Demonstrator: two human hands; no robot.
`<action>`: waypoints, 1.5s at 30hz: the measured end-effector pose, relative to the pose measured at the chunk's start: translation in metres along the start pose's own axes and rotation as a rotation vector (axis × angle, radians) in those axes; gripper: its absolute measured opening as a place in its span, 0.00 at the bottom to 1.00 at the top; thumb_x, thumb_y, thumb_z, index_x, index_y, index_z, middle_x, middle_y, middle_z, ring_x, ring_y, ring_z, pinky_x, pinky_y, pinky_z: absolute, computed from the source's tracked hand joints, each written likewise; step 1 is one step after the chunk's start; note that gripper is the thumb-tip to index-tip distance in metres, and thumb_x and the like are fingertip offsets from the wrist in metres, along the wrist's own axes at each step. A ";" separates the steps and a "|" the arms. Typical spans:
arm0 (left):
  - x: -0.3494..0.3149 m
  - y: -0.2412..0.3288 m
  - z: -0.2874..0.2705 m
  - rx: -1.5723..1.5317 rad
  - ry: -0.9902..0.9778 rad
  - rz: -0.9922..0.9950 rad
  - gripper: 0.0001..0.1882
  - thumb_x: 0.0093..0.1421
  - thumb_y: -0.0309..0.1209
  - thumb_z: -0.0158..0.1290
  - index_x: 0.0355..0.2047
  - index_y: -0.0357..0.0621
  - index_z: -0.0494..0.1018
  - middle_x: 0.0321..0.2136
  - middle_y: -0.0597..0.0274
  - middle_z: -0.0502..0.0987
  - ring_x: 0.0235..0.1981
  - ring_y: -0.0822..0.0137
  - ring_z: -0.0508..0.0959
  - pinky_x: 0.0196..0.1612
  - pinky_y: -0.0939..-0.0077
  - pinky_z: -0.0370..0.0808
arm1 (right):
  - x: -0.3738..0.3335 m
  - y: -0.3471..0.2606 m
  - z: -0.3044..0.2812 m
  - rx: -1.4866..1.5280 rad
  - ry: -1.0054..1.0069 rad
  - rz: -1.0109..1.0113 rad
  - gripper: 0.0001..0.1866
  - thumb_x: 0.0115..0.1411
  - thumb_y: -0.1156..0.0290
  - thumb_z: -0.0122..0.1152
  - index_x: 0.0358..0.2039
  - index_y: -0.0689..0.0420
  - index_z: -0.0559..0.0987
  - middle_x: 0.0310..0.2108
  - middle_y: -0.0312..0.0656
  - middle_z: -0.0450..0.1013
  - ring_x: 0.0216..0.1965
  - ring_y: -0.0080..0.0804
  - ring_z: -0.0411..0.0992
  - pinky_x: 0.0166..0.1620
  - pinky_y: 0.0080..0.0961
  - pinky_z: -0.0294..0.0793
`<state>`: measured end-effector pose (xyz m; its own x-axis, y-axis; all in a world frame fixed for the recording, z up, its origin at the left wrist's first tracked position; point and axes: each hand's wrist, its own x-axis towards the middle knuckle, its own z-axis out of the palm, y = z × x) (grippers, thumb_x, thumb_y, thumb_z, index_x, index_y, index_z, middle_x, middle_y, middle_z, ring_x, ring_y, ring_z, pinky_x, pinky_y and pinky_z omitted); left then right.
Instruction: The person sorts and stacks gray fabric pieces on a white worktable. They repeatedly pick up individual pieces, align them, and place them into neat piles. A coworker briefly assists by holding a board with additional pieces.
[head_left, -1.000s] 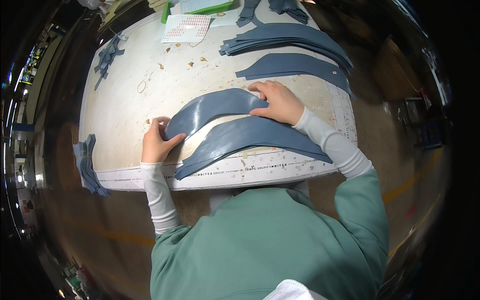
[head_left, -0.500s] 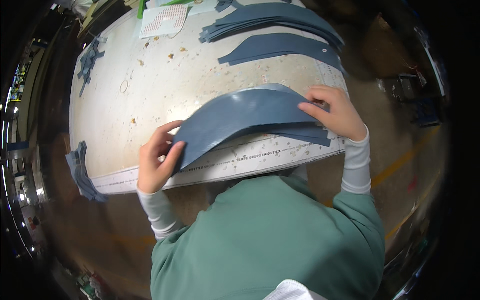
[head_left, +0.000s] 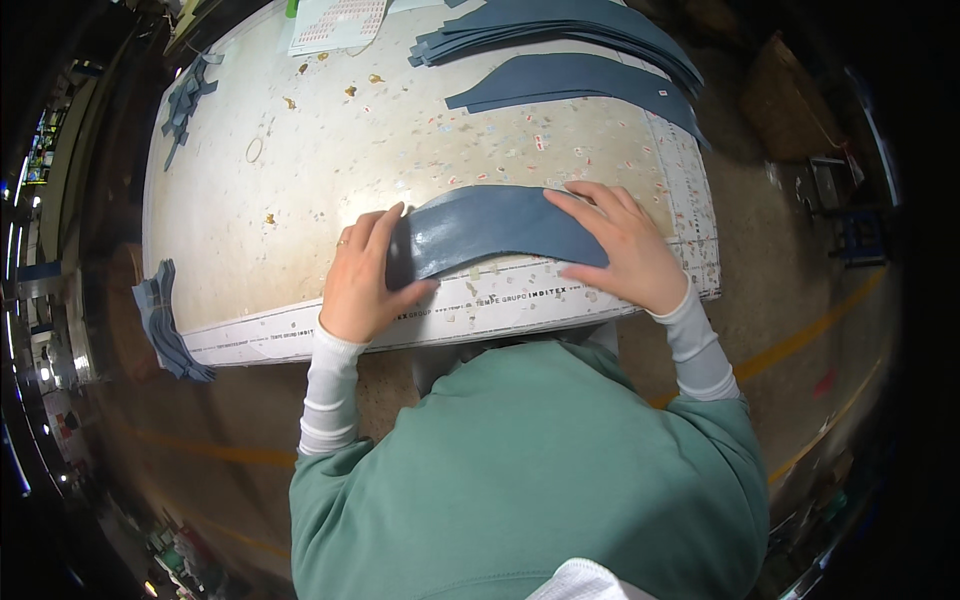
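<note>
A curved, dark blue strip of leather-like sheet (head_left: 490,222) lies low over the near part of the table, its upper face shiny toward the left. How many layers it has I cannot tell. My left hand (head_left: 362,278) clasps its left end, thumb along the near edge and fingers round the far side. Across from it, my right hand (head_left: 628,248) spans the right end, with fingers at the far edge and the thumb at the near edge. My palms hide both tips of the strip.
Farther back lie a thick pile of curved blue pieces (head_left: 560,30) and a smaller pile (head_left: 570,82). Bundled blue strips (head_left: 165,325) hang over the left edge; more strips (head_left: 185,105) lie behind them. A printed sheet (head_left: 338,24), a rubber band (head_left: 255,150) and scraps dot the white table (head_left: 300,200).
The blue strip has come down from a raised, tilted pose to lie flatter. My hands have moved closer together, and loose ends no longer show under its right side.
</note>
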<state>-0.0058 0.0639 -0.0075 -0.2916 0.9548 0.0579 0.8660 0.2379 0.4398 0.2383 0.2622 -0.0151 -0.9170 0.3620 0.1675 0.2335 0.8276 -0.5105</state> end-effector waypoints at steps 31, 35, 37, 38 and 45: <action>0.044 0.000 -0.014 -0.161 0.123 0.059 0.16 0.53 0.31 0.62 0.40 0.39 0.75 0.30 0.57 0.78 0.31 0.61 0.79 0.37 0.70 0.75 | 0.044 0.199 -0.056 -0.080 0.435 0.590 0.16 0.50 0.61 0.68 0.34 0.58 0.79 0.38 0.46 0.78 0.39 0.43 0.77 0.45 0.32 0.74; 0.055 0.002 -0.025 -0.356 0.015 0.030 0.12 0.56 0.31 0.60 0.39 0.38 0.76 0.31 0.59 0.80 0.31 0.70 0.79 0.39 0.77 0.74 | 0.045 0.177 -0.074 -0.063 0.424 0.464 0.13 0.51 0.68 0.67 0.35 0.61 0.78 0.36 0.48 0.79 0.37 0.35 0.77 0.42 0.29 0.74; 0.066 0.001 -0.028 -0.440 -0.035 0.067 0.11 0.58 0.30 0.59 0.39 0.38 0.76 0.32 0.60 0.80 0.32 0.71 0.80 0.40 0.77 0.74 | 0.051 0.159 -0.085 0.330 0.317 0.388 0.14 0.53 0.72 0.65 0.40 0.61 0.77 0.36 0.45 0.79 0.37 0.29 0.76 0.42 0.25 0.74; 0.074 0.000 -0.029 -0.503 -0.066 0.091 0.11 0.59 0.30 0.58 0.40 0.38 0.76 0.33 0.61 0.80 0.33 0.71 0.80 0.41 0.78 0.74 | 0.056 0.148 -0.090 0.521 0.265 0.359 0.15 0.54 0.74 0.64 0.42 0.61 0.76 0.36 0.44 0.79 0.37 0.26 0.76 0.42 0.23 0.74; 0.171 -0.007 -0.023 -0.899 -0.166 0.270 0.33 0.63 0.42 0.53 0.63 0.44 0.57 0.58 0.49 0.66 0.61 0.59 0.64 0.62 0.66 0.62 | 0.104 0.072 -0.119 0.922 -0.022 -0.016 0.21 0.57 0.77 0.60 0.52 0.61 0.72 0.43 0.39 0.76 0.41 0.21 0.75 0.47 0.14 0.74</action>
<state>-0.0710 0.2214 0.0195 -0.0061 0.9870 0.1607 0.2389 -0.1546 0.9587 0.1983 0.4102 0.0664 -0.9259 0.3377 0.1692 -0.1208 0.1598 -0.9797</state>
